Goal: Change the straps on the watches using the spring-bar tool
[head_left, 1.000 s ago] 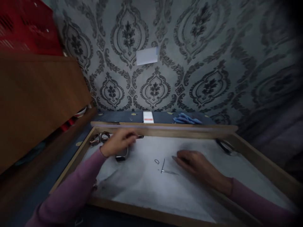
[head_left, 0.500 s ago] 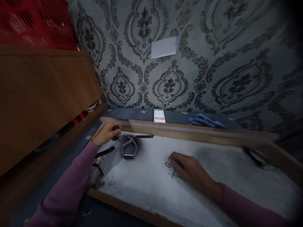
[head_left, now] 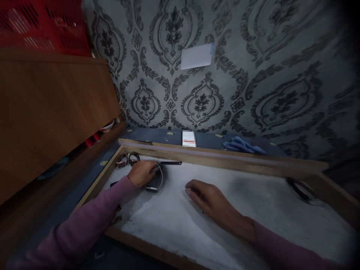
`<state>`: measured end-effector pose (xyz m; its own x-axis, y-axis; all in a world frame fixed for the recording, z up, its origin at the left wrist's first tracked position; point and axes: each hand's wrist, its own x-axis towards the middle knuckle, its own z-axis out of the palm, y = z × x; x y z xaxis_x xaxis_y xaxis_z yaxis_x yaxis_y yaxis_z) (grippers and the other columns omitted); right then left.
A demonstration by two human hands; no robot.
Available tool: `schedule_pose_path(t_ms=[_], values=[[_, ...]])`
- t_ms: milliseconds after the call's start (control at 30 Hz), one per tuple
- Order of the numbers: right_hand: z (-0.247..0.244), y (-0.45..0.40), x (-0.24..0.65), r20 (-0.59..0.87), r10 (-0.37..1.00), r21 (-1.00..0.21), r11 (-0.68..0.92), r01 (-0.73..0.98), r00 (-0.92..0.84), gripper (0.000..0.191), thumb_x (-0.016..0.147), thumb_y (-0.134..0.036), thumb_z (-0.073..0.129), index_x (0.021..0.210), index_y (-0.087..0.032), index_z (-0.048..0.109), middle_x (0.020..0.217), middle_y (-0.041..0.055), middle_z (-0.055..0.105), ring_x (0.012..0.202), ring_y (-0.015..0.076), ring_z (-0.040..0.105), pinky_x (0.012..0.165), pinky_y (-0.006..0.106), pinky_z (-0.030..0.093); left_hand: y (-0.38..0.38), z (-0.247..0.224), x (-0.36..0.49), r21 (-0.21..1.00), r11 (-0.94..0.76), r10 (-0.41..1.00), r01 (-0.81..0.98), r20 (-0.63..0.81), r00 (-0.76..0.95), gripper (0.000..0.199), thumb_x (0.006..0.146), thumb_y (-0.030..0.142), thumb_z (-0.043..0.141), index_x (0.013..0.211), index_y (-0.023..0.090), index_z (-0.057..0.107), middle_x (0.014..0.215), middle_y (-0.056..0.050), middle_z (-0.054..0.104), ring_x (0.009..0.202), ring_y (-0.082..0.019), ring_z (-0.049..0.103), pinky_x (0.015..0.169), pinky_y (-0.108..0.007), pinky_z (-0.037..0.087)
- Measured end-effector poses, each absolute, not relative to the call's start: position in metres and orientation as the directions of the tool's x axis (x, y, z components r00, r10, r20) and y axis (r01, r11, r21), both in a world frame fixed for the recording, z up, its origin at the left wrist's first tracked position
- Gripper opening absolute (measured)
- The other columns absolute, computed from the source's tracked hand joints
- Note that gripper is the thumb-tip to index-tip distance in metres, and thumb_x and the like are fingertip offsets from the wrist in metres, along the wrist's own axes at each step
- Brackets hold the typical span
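In the left part of a shallow wooden tray with a white floor (head_left: 168, 210), my left hand (head_left: 142, 173) is closed at the upper end of a pale strap. The strap belongs to a smartwatch (head_left: 152, 189) standing with its dark face low. A flat black strip (head_left: 171, 163) lies just behind it. My right hand (head_left: 210, 198) hovers low over the tray's middle with its fingers curled together; what they hold, if anything, is hidden. Two wristwatches stand in the far left corner, a brown one (head_left: 122, 162) and a darker one (head_left: 134, 158).
A dark-strapped watch (head_left: 299, 189) lies by the tray's right end. Behind the tray are a small white box (head_left: 188, 138) and a blue cloth (head_left: 243, 144). A wooden cabinet (head_left: 56, 108) carrying a red plastic crate (head_left: 45, 26) stands at left. The patterned wall (head_left: 168, 93) rises behind.
My left hand has moved right from the far left watches to the smartwatch's strap. My right hand has shifted left, and the small ring and cross-shaped piece beside it no longer show.
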<state>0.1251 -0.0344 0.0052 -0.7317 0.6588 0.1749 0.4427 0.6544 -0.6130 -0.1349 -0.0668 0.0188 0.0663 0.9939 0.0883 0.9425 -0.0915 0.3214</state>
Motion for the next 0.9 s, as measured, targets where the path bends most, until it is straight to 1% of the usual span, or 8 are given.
schedule_pose_path(t_ms=[200,267,367,500,600,733,833,900], values=[[0.000,-0.028,0.082,0.110,0.762,-0.768,0.473,0.432,-0.638,0.036,0.089,-0.043,0.050,0.109,-0.015,0.059,0.090,0.0088,0.070,0.060,0.0167,0.061,0.057,0.027,0.044,-0.071,0.021,-0.115,0.398,-0.245,0.965,0.884,0.186,0.184,0.008,0.081,0.019,0.050,0.074,0.019,0.054,0.071,0.000,0.059,0.067,-0.017,0.054,0.062,-0.025,0.035],[-0.003,-0.027,0.074,0.118,0.762,-0.803,0.450,0.390,-0.636,0.029,0.087,-0.036,0.053,0.105,-0.015,0.061,0.084,0.0058,0.070,0.061,0.0162,0.061,0.056,0.025,0.043,-0.073,0.020,-0.110,0.431,-0.274,0.957,0.860,0.212,0.199,0.010,0.081,0.019,0.049,0.072,0.019,0.052,0.069,0.000,0.056,0.066,-0.016,0.052,0.061,-0.025,0.034],[-0.007,-0.029,0.070,0.174,0.741,-0.795,0.494,0.351,-0.649,0.021,0.087,-0.024,0.048,0.096,-0.016,0.065,0.072,0.0025,0.067,0.062,0.0164,0.059,0.057,0.024,0.042,-0.075,0.018,-0.106,0.483,-0.272,0.955,0.832,0.240,0.173,0.011,0.080,0.018,0.049,0.070,0.020,0.049,0.065,0.001,0.052,0.063,-0.016,0.050,0.061,-0.026,0.032],[-0.007,-0.035,0.075,0.225,0.708,-0.734,0.575,0.362,-0.669,0.024,0.085,-0.016,0.042,0.084,-0.016,0.065,0.070,0.0023,0.065,0.065,0.0167,0.058,0.062,0.025,0.043,-0.073,0.019,-0.111,0.574,-0.203,0.963,0.793,0.265,0.055,0.012,0.080,0.018,0.049,0.070,0.020,0.045,0.058,0.004,0.042,0.057,-0.015,0.042,0.059,-0.027,0.028],[-0.006,-0.039,0.078,0.242,0.701,-0.735,0.584,0.345,-0.671,0.024,0.084,-0.015,0.041,0.084,-0.017,0.064,0.072,0.0023,0.063,0.068,0.0169,0.059,0.066,0.026,0.044,-0.070,0.021,-0.118,0.670,-0.154,0.965,0.727,0.260,-0.035,0.014,0.080,0.022,0.051,0.068,0.020,0.043,0.058,0.005,0.039,0.056,-0.014,0.040,0.058,-0.027,0.028],[-0.006,-0.039,0.078,0.159,0.765,-0.884,0.391,0.254,-0.625,0.017,0.087,-0.024,0.045,0.090,-0.018,0.061,0.063,-0.0020,0.056,0.050,0.0127,0.055,0.051,0.023,0.042,-0.066,0.021,-0.121,0.841,-0.097,0.988,0.533,0.147,-0.053,0.022,0.078,0.033,0.055,0.067,0.020,0.042,0.062,0.002,0.049,0.060,-0.014,0.050,0.052,-0.023,0.035],[-0.009,-0.033,0.078,0.068,0.835,-0.979,0.162,0.125,-0.547,0.019,0.081,-0.030,0.056,0.094,-0.017,0.060,0.065,-0.0029,0.057,0.043,0.0104,0.053,0.044,0.022,0.040,-0.066,0.019,-0.120,0.946,-0.003,1.000,0.325,0.006,-0.007,0.024,0.080,0.042,0.053,0.079,0.019,0.046,0.071,-0.002,0.062,0.061,-0.016,0.060,0.044,-0.021,0.040],[-0.011,-0.027,0.079,-0.003,0.873,-1.000,0.007,0.019,-0.488,0.024,0.076,-0.033,0.064,0.092,-0.016,0.060,0.065,-0.0031,0.058,0.042,0.0099,0.053,0.042,0.022,0.040,-0.066,0.019,-0.120,0.979,0.056,0.998,0.198,-0.063,0.029,0.030,0.079,0.046,0.057,0.085,0.019,0.046,0.073,-0.004,0.066,0.063,-0.018,0.064,0.042,-0.020,0.044]])
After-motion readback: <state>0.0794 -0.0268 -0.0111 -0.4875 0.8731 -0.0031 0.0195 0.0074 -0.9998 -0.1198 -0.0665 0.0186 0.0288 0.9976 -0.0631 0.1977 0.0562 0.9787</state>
